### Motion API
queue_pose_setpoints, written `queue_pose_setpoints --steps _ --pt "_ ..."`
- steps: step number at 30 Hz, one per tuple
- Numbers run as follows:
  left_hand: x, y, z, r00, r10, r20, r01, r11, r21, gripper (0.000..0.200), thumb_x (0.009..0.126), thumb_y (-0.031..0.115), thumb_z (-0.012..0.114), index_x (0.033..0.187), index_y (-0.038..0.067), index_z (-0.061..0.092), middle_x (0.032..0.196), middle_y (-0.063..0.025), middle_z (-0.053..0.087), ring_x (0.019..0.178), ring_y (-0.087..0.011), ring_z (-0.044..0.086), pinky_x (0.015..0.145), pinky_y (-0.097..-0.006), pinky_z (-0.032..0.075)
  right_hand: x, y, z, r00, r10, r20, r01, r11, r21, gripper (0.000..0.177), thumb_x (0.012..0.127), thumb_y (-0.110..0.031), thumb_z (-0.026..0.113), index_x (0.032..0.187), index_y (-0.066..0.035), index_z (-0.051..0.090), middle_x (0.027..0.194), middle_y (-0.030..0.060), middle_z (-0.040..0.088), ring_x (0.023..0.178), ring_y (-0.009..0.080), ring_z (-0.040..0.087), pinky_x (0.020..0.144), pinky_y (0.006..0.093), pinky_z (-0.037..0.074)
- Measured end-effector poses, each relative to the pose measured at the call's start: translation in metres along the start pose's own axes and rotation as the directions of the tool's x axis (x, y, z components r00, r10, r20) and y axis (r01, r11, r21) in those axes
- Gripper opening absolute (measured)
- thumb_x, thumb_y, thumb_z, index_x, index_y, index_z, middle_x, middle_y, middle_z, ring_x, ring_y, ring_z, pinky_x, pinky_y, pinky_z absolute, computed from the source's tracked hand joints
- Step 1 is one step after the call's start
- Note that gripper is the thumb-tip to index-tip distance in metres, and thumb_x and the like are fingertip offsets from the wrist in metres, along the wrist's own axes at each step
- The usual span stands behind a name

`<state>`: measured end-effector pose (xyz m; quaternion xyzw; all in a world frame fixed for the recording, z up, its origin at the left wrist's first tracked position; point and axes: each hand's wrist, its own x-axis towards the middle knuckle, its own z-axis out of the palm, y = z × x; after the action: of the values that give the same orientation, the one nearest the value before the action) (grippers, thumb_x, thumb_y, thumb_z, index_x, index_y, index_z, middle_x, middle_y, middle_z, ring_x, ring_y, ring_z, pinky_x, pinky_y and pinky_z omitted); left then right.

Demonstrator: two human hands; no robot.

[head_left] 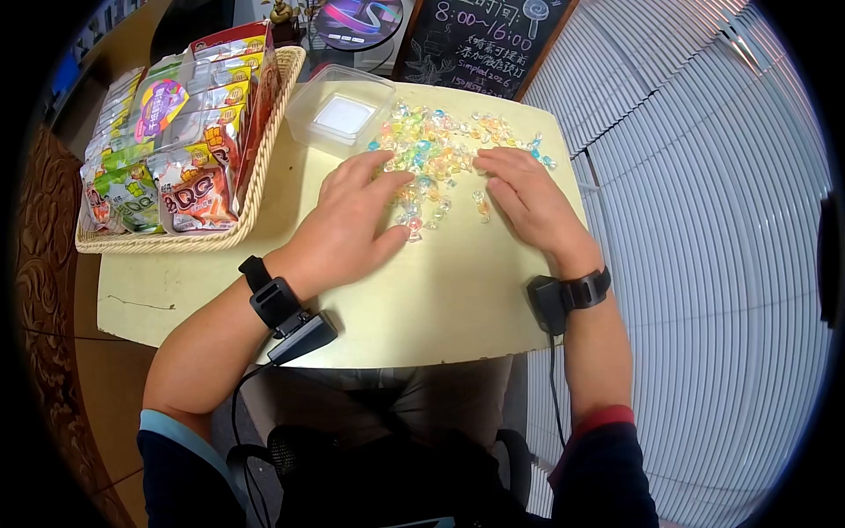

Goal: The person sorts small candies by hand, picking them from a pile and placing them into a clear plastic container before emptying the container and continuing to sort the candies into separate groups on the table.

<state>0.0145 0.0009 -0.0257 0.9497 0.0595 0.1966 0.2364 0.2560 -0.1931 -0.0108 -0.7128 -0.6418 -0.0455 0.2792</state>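
Note:
Loose small candies in clear twist wrappers (pixel 427 158), tinted yellow, orange, blue and pink, lie spread over the far half of the pale yellow table (pixel 440 299). At the pile's left edge is my left hand (pixel 356 207), palm down with its fingers apart, the fingertips touching or just above the candies. My right hand (pixel 525 198) lies at the pile's right side, its fingers stretched out and its thumb near a single orange candy (pixel 481 205). Neither hand visibly holds anything. Behind my left hand stands a clear plastic box (pixel 304 123) with a white square at its bottom.
A wicker basket (pixel 251 224) full of packaged snack bags (pixel 198 189) covers the table's left back corner. Beyond the far edge stand a chalkboard (pixel 480 44) and a small round table (pixel 356 19). White window blinds (pixel 687 264) run along the right. Black devices with cables sit on both wrists.

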Motion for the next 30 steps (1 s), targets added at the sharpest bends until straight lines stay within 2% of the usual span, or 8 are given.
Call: queue_pose_setpoints --steps 5,7,9,11,14,20,27,30 --pt "-0.001 -0.002 0.000 1.000 -0.002 0.006 0.002 1.000 -0.009 0.060 0.095 0.027 0.077 0.147 0.004 0.058 0.158 -0.0273 0.045 0.149 -0.0460 0.041 0.125 -0.0515 0.034 -0.004 -0.005 -0.023 0.979 0.195 0.050 -0.197 0.980 0.032 0.024 0.099 -0.013 0.062 0.112 0.001 0.077 0.122 0.0184 0.075 0.114 0.0370 0.067 0.103 0.0463 0.052" --pt "-0.001 -0.002 0.000 1.000 0.007 0.006 -0.007 1.000 -0.006 0.060 0.095 0.027 0.077 0.147 0.004 0.058 0.158 -0.0274 0.045 0.150 -0.0461 0.041 0.125 -0.0516 0.034 -0.008 -0.004 -0.030 0.925 0.346 -0.158 -0.337 0.938 0.079 0.023 0.097 -0.013 0.062 0.107 0.000 0.078 0.114 0.0178 0.075 0.108 0.0342 0.068 0.099 0.0441 0.053" --pt "-0.001 -0.002 0.000 1.000 0.008 0.006 -0.008 1.000 -0.008 0.060 0.095 0.027 0.077 0.147 0.004 0.058 0.158 -0.0275 0.045 0.150 -0.0462 0.041 0.125 -0.0516 0.034 -0.012 0.003 -0.039 0.908 0.390 -0.153 -0.369 0.917 0.151 0.022 0.093 -0.013 0.065 0.107 -0.001 0.077 0.108 0.0160 0.073 0.107 0.0313 0.068 0.098 0.0424 0.053" --pt "-0.001 -0.002 0.000 1.000 0.009 0.005 -0.009 1.000 -0.007 0.059 0.095 0.027 0.076 0.147 0.004 0.058 0.158 -0.0275 0.045 0.150 -0.0462 0.041 0.125 -0.0517 0.034 -0.016 0.001 -0.048 0.872 0.487 0.053 -0.488 0.853 0.184 0.023 0.089 -0.012 0.069 0.108 -0.001 0.075 0.106 0.0137 0.072 0.106 0.0277 0.067 0.095 0.0402 0.053" --pt "-0.001 -0.002 0.001 1.000 0.005 0.002 -0.005 1.000 -0.006 0.059 0.095 0.027 0.076 0.147 0.004 0.058 0.158 -0.0275 0.045 0.150 -0.0463 0.041 0.125 -0.0518 0.034 -0.020 0.007 -0.043 0.917 0.389 0.086 -0.398 0.902 0.165 0.026 0.085 -0.010 0.073 0.110 0.000 0.072 0.105 0.0116 0.069 0.100 0.0239 0.066 0.090 0.0362 0.054" --pt "-0.001 -0.001 0.000 1.000 0.008 0.004 -0.008 1.000 -0.002 0.060 0.094 0.025 0.077 0.147 0.004 0.058 0.158 -0.0275 0.045 0.149 -0.0464 0.041 0.125 -0.0519 0.034 -0.019 0.010 -0.035 0.877 0.434 0.206 -0.473 0.856 0.208 0.023 0.087 -0.003 0.073 0.110 0.001 0.071 0.094 0.0081 0.069 0.083 0.0169 0.060 0.078 0.0316 0.052" --pt "-0.001 -0.001 -0.001 1.000 0.011 0.005 -0.011 1.000 -0.005 0.060 0.093 0.024 0.076 0.147 0.003 0.058 0.158 -0.0274 0.045 0.149 -0.0466 0.041 0.125 -0.0518 0.034 -0.017 0.009 -0.041 0.880 0.432 0.198 -0.465 0.868 0.172 0.017 0.096 -0.008 0.075 0.109 0.002 0.072 0.089 0.0031 0.069 0.078 0.0106 0.058 0.074 0.0281 0.051" --pt "-0.001 -0.002 0.000 1.000 0.016 0.005 -0.016 1.000 -0.007 0.060 0.093 0.023 0.076 0.147 0.003 0.058 0.158 -0.0276 0.045 0.149 -0.0467 0.041 0.125 -0.0520 0.034 -0.019 0.014 -0.039 0.873 0.469 0.133 -0.487 0.832 0.266 0.017 0.098 -0.011 0.074 0.109 0.002 0.072 0.089 0.0013 0.069 0.080 0.0086 0.059 0.074 0.0261 0.051"
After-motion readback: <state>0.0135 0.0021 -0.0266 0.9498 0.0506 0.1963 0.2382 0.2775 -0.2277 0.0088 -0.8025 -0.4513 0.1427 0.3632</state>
